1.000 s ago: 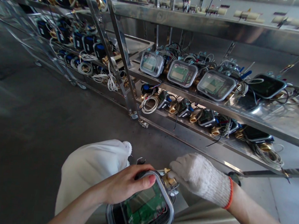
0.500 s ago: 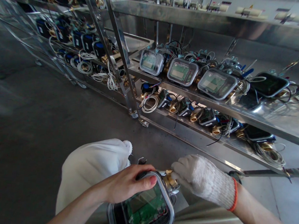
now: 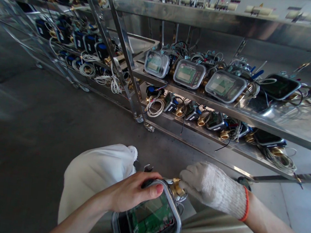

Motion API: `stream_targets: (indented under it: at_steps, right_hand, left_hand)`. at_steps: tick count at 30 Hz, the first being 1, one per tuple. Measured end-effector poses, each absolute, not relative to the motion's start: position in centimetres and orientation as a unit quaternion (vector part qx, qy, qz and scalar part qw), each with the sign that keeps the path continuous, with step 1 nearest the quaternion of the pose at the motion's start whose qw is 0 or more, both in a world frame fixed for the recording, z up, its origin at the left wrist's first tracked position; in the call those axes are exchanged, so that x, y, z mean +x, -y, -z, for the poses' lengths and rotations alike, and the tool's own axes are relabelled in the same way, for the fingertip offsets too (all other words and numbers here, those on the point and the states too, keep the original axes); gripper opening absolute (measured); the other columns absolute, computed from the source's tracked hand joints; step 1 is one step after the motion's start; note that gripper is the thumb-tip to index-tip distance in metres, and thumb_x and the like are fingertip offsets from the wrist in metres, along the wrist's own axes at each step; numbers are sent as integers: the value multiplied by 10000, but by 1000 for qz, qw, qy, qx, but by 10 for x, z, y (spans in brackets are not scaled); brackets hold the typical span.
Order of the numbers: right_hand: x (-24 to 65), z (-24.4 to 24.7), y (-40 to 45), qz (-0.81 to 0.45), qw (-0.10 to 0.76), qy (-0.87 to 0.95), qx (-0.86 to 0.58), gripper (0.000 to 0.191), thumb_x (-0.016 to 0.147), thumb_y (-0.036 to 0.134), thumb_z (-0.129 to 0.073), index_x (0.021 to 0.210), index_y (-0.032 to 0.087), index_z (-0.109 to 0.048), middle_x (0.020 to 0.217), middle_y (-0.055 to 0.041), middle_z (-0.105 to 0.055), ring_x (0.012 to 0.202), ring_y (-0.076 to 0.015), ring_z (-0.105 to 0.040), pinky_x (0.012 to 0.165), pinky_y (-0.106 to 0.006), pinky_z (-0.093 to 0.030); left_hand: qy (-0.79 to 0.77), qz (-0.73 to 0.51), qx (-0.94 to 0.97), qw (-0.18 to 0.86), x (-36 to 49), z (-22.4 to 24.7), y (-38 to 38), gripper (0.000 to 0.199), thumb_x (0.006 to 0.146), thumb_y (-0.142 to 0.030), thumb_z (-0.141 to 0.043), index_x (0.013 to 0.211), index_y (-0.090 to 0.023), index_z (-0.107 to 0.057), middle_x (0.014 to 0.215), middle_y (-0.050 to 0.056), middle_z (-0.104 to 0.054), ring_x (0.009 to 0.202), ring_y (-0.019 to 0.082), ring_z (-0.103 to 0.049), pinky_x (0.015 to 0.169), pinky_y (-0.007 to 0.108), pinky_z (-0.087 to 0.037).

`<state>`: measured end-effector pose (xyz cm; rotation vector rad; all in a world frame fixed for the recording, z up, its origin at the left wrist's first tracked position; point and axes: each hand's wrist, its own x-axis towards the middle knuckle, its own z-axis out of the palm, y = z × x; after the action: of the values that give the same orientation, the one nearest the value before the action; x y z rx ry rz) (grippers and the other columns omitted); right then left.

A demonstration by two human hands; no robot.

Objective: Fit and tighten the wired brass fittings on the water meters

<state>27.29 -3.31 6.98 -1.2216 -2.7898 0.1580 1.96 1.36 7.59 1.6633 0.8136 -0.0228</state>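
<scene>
Over my lap lies a water meter (image 3: 150, 216) with a clear-lidded black housing and a green circuit board inside. My bare left hand (image 3: 136, 190) grips its upper edge, thumb on the lid and fingers over the far side. A brass pipe fitting (image 3: 178, 189) sticks out at the meter's upper right. In a white knitted glove, my right hand (image 3: 206, 185) is closed beside that fitting, fingertips at its end; what they pinch is hidden. The jaw of an open-ended wrench (image 3: 148, 168) shows just beyond my left hand; its handle is mostly hidden.
Ahead stands a steel rack (image 3: 174, 85) with similar meters (image 3: 189, 74) and coiled cables (image 3: 154, 107) on its shelves. Another loaded cart (image 3: 70, 41) is at the left. Caster wheels (image 3: 149, 127) rest on the grey floor (image 3: 98, 122). My knee (image 3: 94, 176) is left of the meter.
My right hand has shifted very slightly to the right at the brass fitting. The left hand and the meter stay in place.
</scene>
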Motion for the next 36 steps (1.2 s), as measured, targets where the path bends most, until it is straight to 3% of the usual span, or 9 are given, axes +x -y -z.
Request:
stream_targets:
  at_steps: [11, 14, 18, 21, 26, 30, 33, 36]
  right_hand:
    - [275, -67, 32, -69, 83, 910, -399, 326, 1003, 299, -354, 812, 186, -593, 696, -19, -635, 579, -148, -518, 543, -326, -273]
    - [274, -64, 32, -175, 167, 869, -431, 351, 1004, 362, -372, 855, 180, -633, 746, -29, -664, 660, -144, -578, 599, -297, -365]
    - [265, -50, 36, -344, 333, 737, -477, 309, 978, 416, -445, 1091, 206, -642, 1041, -49, -697, 930, -149, -621, 821, -287, -463]
    - [253, -37, 40, -432, 355, 679, -476, 366, 936, 459, -520, 1187, 213, -622, 1156, -61, -667, 999, -162, -610, 863, -294, -477]
    - [234, -28, 36, -560, 368, 589, -451, 349, 913, 492, -548, 1027, 185, -670, 952, -26, -676, 762, -111, -587, 666, -226, -476]
    - [242, -15, 25, -556, 438, 495, -504, 423, 892, 560, -535, 966, 158, -644, 855, -34, -673, 758, -132, -599, 710, -258, -509]
    - [270, 11, 18, -515, 543, 357, -559, 428, 821, 579, -623, 934, 166, -635, 849, -40, -701, 783, -153, -642, 784, -296, -543]
    - [306, 39, 19, -495, 640, 182, -559, 421, 697, 514, -773, 898, 174, -627, 781, -8, -705, 705, -144, -654, 698, -281, -575]
  left_hand:
    - [-344, 2, 716, 607, 21, -74, -12, 526, 911, -673, -447, 980, -194, -654, 874, 22, -629, 834, 221, -551, 718, 281, -370]
    - [-350, -34, 702, 619, 21, -69, -7, 508, 917, -666, -456, 964, -199, -648, 860, 12, -627, 829, 214, -549, 723, 280, -373]
    - [-371, -80, 668, 640, 23, -61, 0, 487, 939, -641, -445, 942, -188, -625, 877, 12, -620, 876, 221, -551, 766, 287, -381]
    - [-393, -96, 653, 640, 23, -58, 3, 519, 925, -669, -447, 922, -182, -624, 860, 14, -615, 877, 229, -553, 748, 292, -384]
    - [-387, -90, 636, 662, 22, -55, 6, 484, 939, -623, -478, 1055, -179, -633, 989, 40, -659, 962, 247, -583, 829, 309, -413]
    - [-418, -161, 576, 683, 13, -48, 8, 554, 904, -636, -552, 1229, -189, -590, 1202, 81, -636, 1173, 279, -539, 1007, 328, -386]
    - [-448, -218, 465, 732, -1, -43, 9, 512, 888, -621, -596, 1138, -177, -653, 1031, 64, -704, 1021, 280, -626, 843, 288, -497]
    - [-479, -261, 291, 786, -16, -40, 7, 399, 931, -534, -573, 986, -165, -717, 835, 36, -717, 889, 282, -666, 714, 276, -539]
